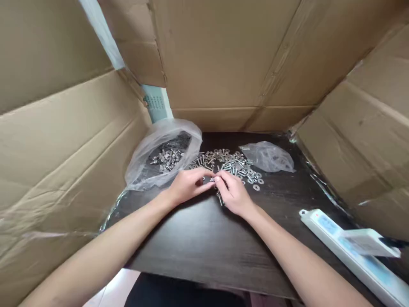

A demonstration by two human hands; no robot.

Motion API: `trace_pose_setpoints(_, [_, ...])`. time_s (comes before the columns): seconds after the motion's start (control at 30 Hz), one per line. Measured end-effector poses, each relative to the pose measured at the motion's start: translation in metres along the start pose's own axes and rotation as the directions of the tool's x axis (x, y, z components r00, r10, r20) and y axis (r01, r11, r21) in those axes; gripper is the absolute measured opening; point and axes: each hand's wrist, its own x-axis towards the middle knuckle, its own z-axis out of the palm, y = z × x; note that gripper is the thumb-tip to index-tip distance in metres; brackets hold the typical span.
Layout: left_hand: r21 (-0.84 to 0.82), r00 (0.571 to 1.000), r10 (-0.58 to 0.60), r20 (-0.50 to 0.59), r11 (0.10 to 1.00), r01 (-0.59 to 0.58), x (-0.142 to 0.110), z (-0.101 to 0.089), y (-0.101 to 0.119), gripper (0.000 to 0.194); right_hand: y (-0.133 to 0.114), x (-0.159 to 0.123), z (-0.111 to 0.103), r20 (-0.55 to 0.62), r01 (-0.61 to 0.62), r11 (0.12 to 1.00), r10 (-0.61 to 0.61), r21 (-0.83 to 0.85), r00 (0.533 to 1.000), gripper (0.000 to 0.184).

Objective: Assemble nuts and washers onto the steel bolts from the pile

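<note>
My left hand (188, 184) and my right hand (232, 192) meet over the dark table (204, 243), fingertips pinched together on a small metal bolt (211, 179). Just beyond them lies a loose pile of silver bolts, nuts and washers (228, 164). A further bolt (220, 199) pokes out under my right hand. To the left, an open clear plastic bag (159, 160) holds more assembled bolts. A smaller crumpled plastic bag (268, 157) lies to the right of the pile.
Brown cardboard sheets wall the table on the left (64, 140), back (230, 64) and right (361, 140). A white power strip (354, 251) lies at the near right of the table, with a white block on it.
</note>
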Motion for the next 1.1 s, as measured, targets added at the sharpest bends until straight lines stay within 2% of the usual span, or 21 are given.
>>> trace_pose_setpoints(0.5, [0.001,1.000,-0.012,0.017,1.000,0.012,0.0010,-0.0014,-0.0003,0.024,-0.0020,0.0004,-0.0039,0.015,-0.027,1.000,0.027,0.000,1.000,0.021])
trace_pose_setpoints(0.7, [-0.033,0.998,-0.049,0.032,0.998,0.050,-0.0007,0.0007,-0.0034,0.023,-0.0007,0.0007,-0.0030,0.016,-0.027,1.000,0.027,0.008,1.000,0.022])
trace_pose_setpoints(0.9, [-0.075,0.995,-0.094,0.046,0.993,0.097,-0.0014,-0.0007,-0.0025,0.030,-0.0031,0.0011,-0.0039,-0.051,0.018,1.000,-0.018,0.001,0.999,0.020])
trace_pose_setpoints(1.1, [-0.020,0.987,-0.153,0.037,0.988,0.154,-0.0002,-0.0020,0.0003,0.017,-0.0042,0.0019,-0.0055,-0.098,0.041,0.998,-0.045,-0.038,0.994,0.018])
